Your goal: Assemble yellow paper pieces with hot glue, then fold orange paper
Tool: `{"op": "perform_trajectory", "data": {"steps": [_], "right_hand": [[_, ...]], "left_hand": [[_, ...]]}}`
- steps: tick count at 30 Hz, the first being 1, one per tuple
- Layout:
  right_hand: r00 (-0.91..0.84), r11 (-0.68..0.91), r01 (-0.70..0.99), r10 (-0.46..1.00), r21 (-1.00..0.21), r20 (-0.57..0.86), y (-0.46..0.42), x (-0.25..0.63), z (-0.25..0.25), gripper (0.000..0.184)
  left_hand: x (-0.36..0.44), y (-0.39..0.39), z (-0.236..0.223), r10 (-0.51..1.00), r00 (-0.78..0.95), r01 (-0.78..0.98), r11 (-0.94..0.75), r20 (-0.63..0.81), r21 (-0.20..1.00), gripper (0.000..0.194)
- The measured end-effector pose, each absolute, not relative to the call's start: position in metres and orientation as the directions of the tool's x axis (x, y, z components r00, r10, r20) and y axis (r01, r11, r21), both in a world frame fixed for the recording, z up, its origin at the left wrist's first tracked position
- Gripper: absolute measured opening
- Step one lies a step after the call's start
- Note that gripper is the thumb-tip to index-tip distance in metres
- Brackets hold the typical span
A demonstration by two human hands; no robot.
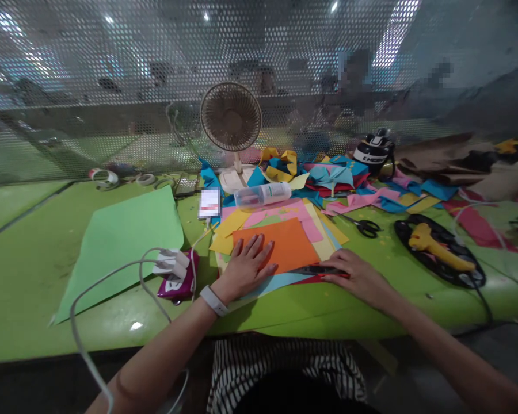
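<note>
My left hand lies flat, fingers spread, on the left part of an orange paper sheet that tops a stack of coloured sheets on the green table. My right hand rests at the sheet's lower right edge, its fingers on a dark, red-handled tool lying along the paper's edge; what the tool is I cannot tell. A white band is on my left wrist.
A large green sheet lies at left. A white cable and charger sit on a purple pouch. Behind are a small fan, a clear bottle, scissors, paper scraps, and a yellow glue gun on a black plate.
</note>
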State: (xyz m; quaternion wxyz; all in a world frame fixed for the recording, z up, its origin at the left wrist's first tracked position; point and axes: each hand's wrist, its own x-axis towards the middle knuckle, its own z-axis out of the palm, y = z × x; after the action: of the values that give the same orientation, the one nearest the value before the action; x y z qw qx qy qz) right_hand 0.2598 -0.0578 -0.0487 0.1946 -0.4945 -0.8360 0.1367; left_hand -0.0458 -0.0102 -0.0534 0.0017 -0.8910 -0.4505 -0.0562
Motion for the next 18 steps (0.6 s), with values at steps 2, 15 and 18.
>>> {"op": "perform_trajectory", "data": {"steps": [2, 15, 18], "right_hand": [[-0.435, 0.482, 0.771, 0.876, -0.416, 0.209, -0.056, 0.252, -0.05, 0.026], [-0.442, 0.49, 0.76, 0.872, -0.428, 0.213, -0.056, 0.253, -0.051, 0.029], [-0.437, 0.486, 0.756, 0.873, -0.437, 0.216, -0.054, 0.257, -0.052, 0.029]], "left_hand": [[-0.046, -0.01, -0.055, 0.801, 0.588, 0.803, -0.595, 0.112, 0.044, 0.06], [-0.035, -0.015, -0.048, 0.837, 0.545, 0.835, -0.547, 0.048, 0.057, 0.065], [-0.025, -0.015, -0.046, 0.84, 0.541, 0.836, -0.543, 0.045, 0.084, 0.07]]}}
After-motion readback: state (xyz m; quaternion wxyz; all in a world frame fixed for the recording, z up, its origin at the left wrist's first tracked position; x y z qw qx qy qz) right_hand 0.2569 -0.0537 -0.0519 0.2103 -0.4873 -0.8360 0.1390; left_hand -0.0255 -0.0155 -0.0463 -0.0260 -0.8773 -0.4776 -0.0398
